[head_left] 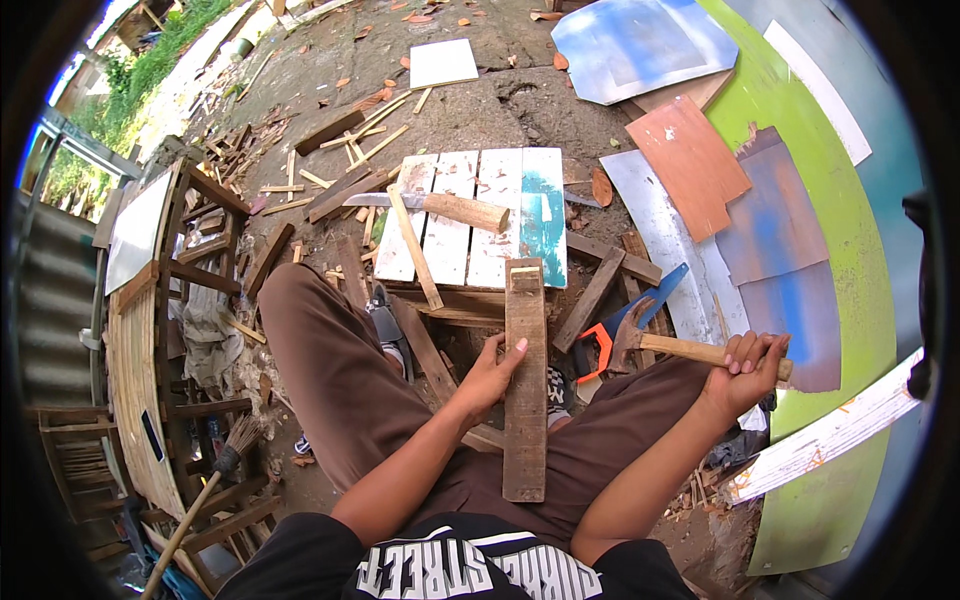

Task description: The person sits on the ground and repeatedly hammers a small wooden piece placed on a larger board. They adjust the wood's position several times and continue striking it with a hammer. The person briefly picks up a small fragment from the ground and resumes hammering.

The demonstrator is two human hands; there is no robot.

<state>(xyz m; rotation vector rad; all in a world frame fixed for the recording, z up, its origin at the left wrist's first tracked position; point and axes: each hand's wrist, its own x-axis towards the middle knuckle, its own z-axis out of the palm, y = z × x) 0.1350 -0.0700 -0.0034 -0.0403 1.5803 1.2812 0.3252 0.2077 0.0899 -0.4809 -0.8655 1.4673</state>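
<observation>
Closest to you, the black shirt with white lettering is cut off by the lower edge, and your forearms rise from it over brown trousers. Your left hand point(490, 375) is curled against the left edge of the long weathered wooden plank point(526, 385), thumb up along that edge and the other fingers hidden behind or under the wood, so you cannot tell how firmly it grips. The plank lies lengthwise over your lap, its near end on your thigh and its far end reaching to a small wooden block point(524, 278) that sits on top of it.

Your right hand point(748, 365) is closed fully round the pale wooden handle of a claw hammer point(668, 346); the handle's butt sticks out past your fingers, and the dark rusty head points left, just beside the plank. Behind the hammer head lies a handsaw with an orange and black grip and blue blade point(620, 330), its blade partly covered by scrap battens.

Your feet are mostly hidden behind your knees and the plank; only part of a sandal shows.

Farther off, a whitewashed slatted panel with one turquoise board point(480, 215) lies on the ground, and on it rests a large knife with a thick round wooden handle point(440, 207). At the left a slatted wooden frame point(180, 300) bends with the lens, and a straw broom point(215, 475) leans beside it. Painted sheet offcuts point(700, 170) overlap at the right, their far edges lost in the dark rim.
</observation>
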